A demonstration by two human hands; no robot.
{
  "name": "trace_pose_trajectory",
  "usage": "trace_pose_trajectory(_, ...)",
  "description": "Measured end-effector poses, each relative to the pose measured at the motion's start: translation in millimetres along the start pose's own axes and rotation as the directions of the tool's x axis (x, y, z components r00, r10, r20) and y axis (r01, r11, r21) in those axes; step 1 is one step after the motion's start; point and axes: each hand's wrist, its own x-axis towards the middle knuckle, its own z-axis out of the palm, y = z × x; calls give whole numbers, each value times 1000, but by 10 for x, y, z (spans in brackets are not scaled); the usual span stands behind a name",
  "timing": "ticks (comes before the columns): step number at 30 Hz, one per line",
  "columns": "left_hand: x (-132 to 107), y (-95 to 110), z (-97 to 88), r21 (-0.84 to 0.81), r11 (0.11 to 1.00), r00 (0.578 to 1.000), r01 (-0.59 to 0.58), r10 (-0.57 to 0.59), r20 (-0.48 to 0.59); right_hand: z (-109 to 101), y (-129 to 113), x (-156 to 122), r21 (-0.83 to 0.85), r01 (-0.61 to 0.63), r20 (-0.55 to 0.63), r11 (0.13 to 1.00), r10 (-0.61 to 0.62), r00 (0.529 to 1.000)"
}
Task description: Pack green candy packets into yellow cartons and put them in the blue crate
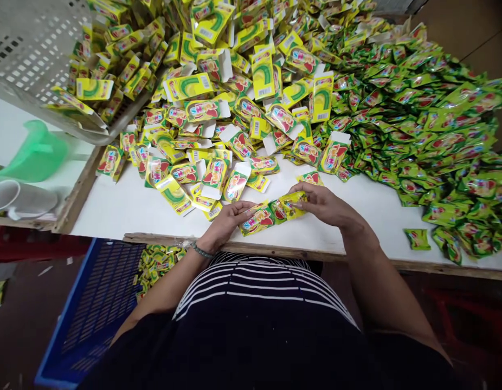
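My left hand (229,219) grips a small yellow carton (257,219) with red and green print, just above the white table's (124,208) front edge. My right hand (322,203) pinches a green sachet (289,206) whose end meets the carton's open mouth. Both hands have their fingers closed. A loose heap of open yellow cartons (218,108) lies right behind the hands. A large pile of green sachets (430,119) spreads to the right.
A tipped white plastic crate (27,49) with cartons spilling out stands at the far left. A green plastic jug (33,154) and a white cup (15,197) sit left of it. A blue crate (92,309) holding packed cartons (155,262) is on the floor, lower left.
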Motion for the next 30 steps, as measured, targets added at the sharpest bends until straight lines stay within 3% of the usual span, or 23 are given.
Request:
trace_pose_trajectory(3,-41,-1,3,-17,1000,1000,-1,1,-6,-56,-77,70,-223,13,27,975,-7,1000)
trace_pose_trajectory(6,-41,19,34,-21,1000,1000,-8,7,-5,-57,-189,126,-334,25,-8,942,-30,1000)
trace_pose_trajectory(13,-21,4,90,-37,998,998,49,-48,43,160,-226,161,-265,64,95,962,-39,995)
trace_pose_trajectory(18,-17,-74,110,-129,991,1000,19,-21,-14,242,-81,115,-290,68,-106,955,-103,989)
trace_pose_trajectory(22,-23,-69,145,-118,993,1000,-21,19,-16,261,-142,88,-400,155,-89,903,-207,974)
trace_pose_trajectory(27,-34,-36,186,41,998,996,-45,42,79,373,-253,122,-440,179,-36,880,-217,976)
trace_pose_trajectory(30,-26,-26,202,224,971,991,-80,54,120,442,-223,155,-386,123,-94,914,-171,981)
